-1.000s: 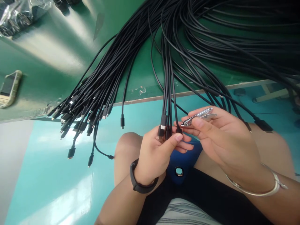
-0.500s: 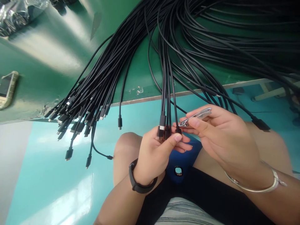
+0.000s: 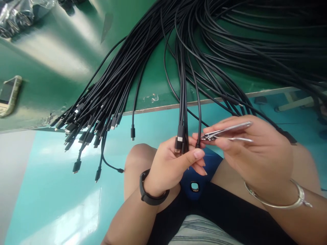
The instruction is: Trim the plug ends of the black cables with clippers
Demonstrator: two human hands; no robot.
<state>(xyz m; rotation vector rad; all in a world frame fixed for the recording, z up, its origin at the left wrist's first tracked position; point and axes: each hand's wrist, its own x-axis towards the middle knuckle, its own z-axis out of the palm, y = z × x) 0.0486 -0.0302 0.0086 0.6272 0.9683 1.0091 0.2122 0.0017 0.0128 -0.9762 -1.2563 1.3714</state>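
Here's the left hand [image 3: 171, 163], curled around a small cluster of slim black rubber-sheathed cables [image 3: 182, 102], its thumb laid across the front and its fingers bent in behind. Dark plugs with bright metal tips poke down into that grip, two of them showing clearly beside the palm. One lone black cable [image 3: 199, 112] bows out to the right of the cluster, and its end sits right at the left hand's fingers, just above the thumb tip.

Over to the right hand [image 3: 258, 153]: it is closed in a pinch, thumb below and fingers above, on a shiny silver metal nail clipper [image 3: 230, 131]. The clipper's two long arms spread apart toward the palm, and its nose points left, right next to that lone cable's end! Whether the blades touch it, I can't tell. The two hands are very close together here, both out past the edge of the glossy green bench [image 3: 153, 86], above the person's lap.

And look left: a thick sheaf of black cables [image 3: 122, 68] sweeps down across the bench, its plugs bunched and dangling over the edge. Farther out lies a pale-cased handheld device [image 3: 11, 97], with a crinkled clear plastic bag [image 3: 28, 13] up in the corner.
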